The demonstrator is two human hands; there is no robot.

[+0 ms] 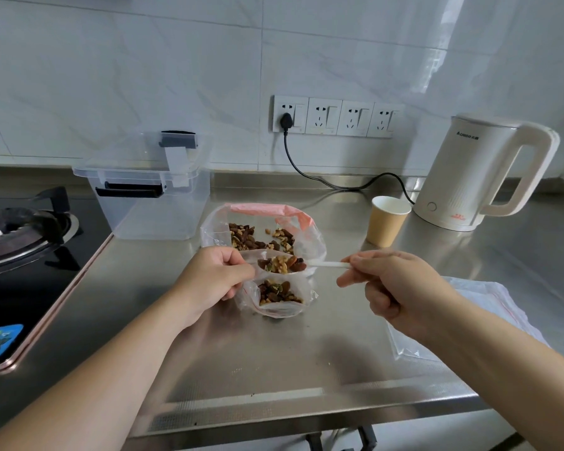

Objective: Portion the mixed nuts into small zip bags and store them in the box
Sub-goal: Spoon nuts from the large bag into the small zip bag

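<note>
My left hand [214, 276] pinches the rim of a small clear zip bag [279, 296], holding its mouth open above the steel counter; mixed nuts lie in its bottom. My right hand [389, 281] grips the handle of a white plastic spoon [326, 264]. The spoon's bowl, heaped with nuts, sits right over the small bag's mouth. Behind them lies the big clear bag of mixed nuts [261, 237] with a pink zip strip, open and spread out. The clear storage box [150, 193] stands at the back left, with its lid resting tilted on top.
A paper cup [386, 221] and a white electric kettle [476, 177] stand at the back right, the kettle's black cord running to the wall sockets. A stack of unused zip bags [469, 320] lies at the right. A gas hob [23, 229] adjoins the counter on the left.
</note>
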